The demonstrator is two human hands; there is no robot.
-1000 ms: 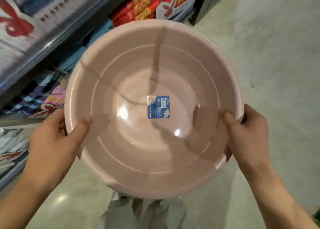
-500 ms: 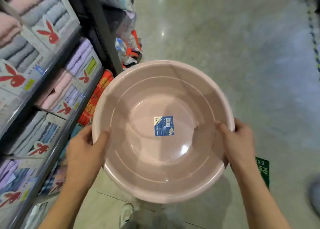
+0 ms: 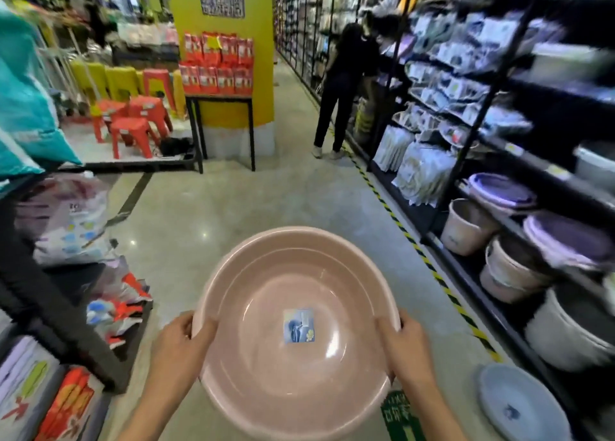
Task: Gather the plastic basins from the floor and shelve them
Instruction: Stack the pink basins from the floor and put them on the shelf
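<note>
I hold a round pink plastic basin [image 3: 259,367] in front of me, low in the view, mouth up, with a blue label at its centre. My left hand [image 3: 178,344] grips its left rim and my right hand [image 3: 407,350] grips its right rim, thumbs inside. A pale blue basin [image 3: 519,404] lies on the floor at the lower right, beside the dark shelf unit [image 3: 482,294]. That shelf holds stacked purple basins [image 3: 565,240] and beige buckets [image 3: 466,227].
A person in black [image 3: 342,84] stands at the right shelves farther up the aisle. A yellow pillar with a rack of red packets [image 3: 216,64] is ahead. Red stools [image 3: 133,121] sit at the left. Left shelves [image 3: 50,307] hold packaged goods. A striped floor line [image 3: 416,244] runs along the right shelves.
The view has swung up from the left towel shelves to the aisle and the right shelves. The basin stays in both hands, now lower in view.
</note>
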